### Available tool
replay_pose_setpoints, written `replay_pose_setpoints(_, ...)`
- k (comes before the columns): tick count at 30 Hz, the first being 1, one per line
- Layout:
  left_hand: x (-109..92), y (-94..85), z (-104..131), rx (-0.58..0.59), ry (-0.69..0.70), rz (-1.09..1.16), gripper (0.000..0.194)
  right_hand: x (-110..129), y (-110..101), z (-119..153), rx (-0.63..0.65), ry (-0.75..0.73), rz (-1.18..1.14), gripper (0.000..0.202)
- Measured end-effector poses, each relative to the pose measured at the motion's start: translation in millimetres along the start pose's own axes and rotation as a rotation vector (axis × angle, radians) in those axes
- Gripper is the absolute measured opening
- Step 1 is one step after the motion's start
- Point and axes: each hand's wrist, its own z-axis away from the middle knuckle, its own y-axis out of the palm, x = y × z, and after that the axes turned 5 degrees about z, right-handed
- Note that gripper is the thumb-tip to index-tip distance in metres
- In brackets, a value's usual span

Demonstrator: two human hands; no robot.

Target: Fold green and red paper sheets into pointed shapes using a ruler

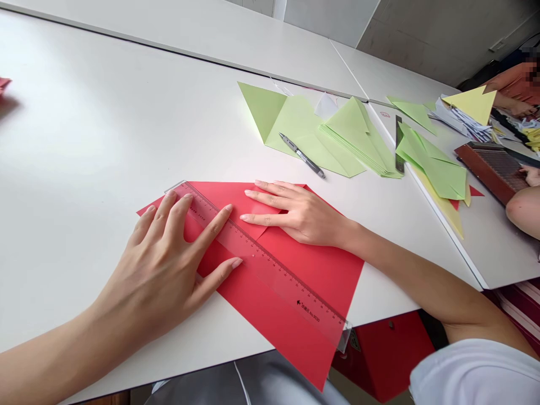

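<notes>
A sheet of red paper (320,270) lies at the table's front edge, one corner hanging over it, with a folded part on its far side. Diagonally across the sheet rests a clear plastic ruler (270,264). My left hand (169,253) presses on the ruler's left half with its fingers spread. Flat on the folded part of the paper lies my right hand (295,214), fingers stretched out just beyond the ruler's far edge. Neither hand is wrapped around anything.
Beyond the paper are green folded sheets (295,124), a stack of green paper (354,135) and a pen (302,156). A dark ruler (399,143), more green paper (434,163) and a brown paper cutter (489,169) lie to the right. Another person's arm (525,211) is at the right edge.
</notes>
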Motion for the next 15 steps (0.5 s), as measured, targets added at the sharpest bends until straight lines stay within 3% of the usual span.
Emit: replay_pose_setpoints(15, 0.3, -0.2, 1.5, -0.004, -0.007, 0.023, 0.067, -1.3, 1.5, 0.4, -0.003, -0.008, 0.002, 0.052)
